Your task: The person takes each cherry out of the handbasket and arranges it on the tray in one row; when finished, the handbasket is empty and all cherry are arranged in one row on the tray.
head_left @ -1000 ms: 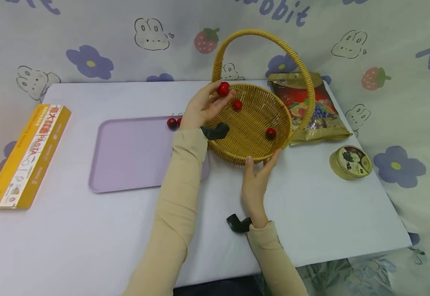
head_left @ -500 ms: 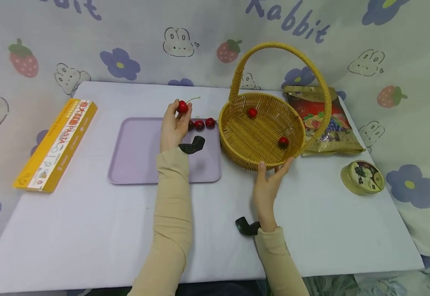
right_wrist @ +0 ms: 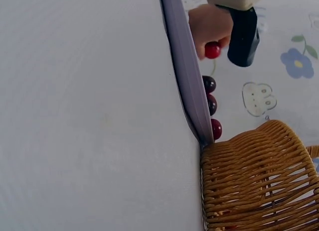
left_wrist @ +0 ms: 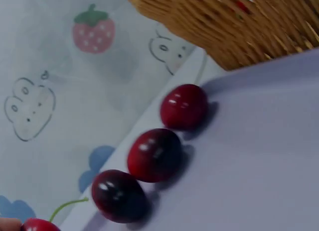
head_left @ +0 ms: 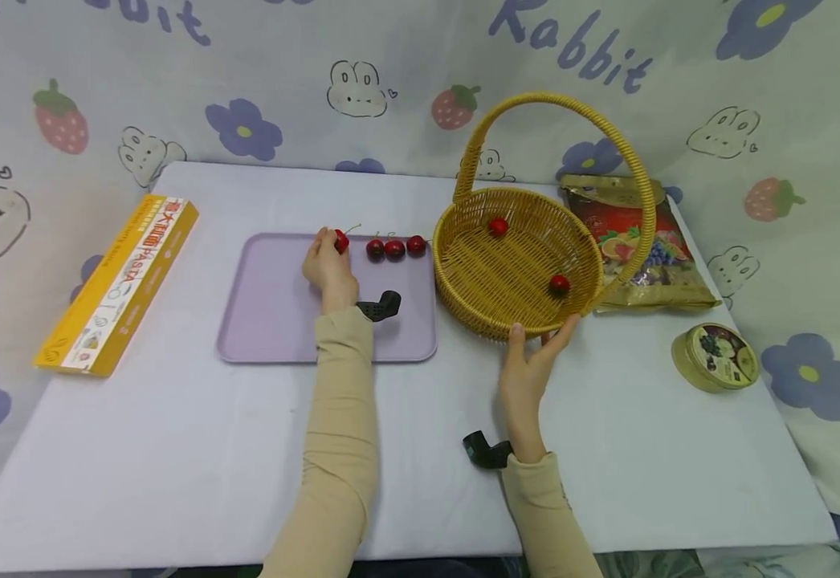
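White tabletop (head_left: 174,449): left hand (head_left: 329,269) fingers pinching a cherry (head_left: 341,242) over the purple tray (head_left: 268,321), left of the wicker basket (head_left: 517,281), whose near rim the right hand (head_left: 528,377) touches with spread fingers.

Illumination is bright, even and diffuse across all three views, with no hard-edged shadows. In the head view, the table (head_left: 174,449) shows only soft, faint shadows directly under the sleeves and beside the basket (head_left: 517,261), indicating light from overhead. Focus in this view is sharp throughout; the table edges bow slightly toward the frame borders (wide-angle distortion). The left wrist view is soft overall: the three cherries (left_wrist: 154,154) are blurred at close range, each carrying small white highlights, and the basket weave above them is smeared. The right wrist view is moderately sharp on the basket weave, while the table surface appears washed out and nearly featureless.
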### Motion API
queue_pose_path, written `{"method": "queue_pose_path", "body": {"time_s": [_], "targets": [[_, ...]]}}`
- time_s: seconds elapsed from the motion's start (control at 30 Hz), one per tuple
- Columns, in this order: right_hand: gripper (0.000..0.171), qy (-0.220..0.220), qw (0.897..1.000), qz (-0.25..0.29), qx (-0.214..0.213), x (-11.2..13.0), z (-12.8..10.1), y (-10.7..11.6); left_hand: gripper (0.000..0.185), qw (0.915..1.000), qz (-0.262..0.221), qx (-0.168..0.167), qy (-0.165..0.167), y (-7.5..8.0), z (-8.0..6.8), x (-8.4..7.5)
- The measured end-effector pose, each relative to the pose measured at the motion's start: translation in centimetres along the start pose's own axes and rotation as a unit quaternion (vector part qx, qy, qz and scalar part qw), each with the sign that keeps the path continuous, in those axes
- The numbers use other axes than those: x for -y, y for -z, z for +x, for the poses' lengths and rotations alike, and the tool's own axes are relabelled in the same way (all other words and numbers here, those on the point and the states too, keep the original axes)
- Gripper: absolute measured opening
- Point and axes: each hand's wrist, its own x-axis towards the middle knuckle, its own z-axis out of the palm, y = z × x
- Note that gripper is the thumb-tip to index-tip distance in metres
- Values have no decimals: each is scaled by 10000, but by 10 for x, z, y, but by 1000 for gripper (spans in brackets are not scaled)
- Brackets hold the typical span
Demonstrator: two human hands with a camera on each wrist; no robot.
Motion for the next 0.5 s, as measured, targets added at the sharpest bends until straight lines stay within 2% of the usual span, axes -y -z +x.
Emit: {"method": "queue_pose_path", "body": {"time_s": [0.17, 0.33, 0.5], "targets": [[84, 19, 10000, 43, 29, 0, 2, 0, 35, 9971, 527, -222, -504, 0, 1, 15], [84, 17, 10000, 69, -26, -2, -1, 2, 39, 9963, 640, -234, -520, 0, 0, 26], [84, 143, 9998, 137, 3, -1, -1, 2, 42, 9947, 754, -183, -676, -5, -4, 28]]}}
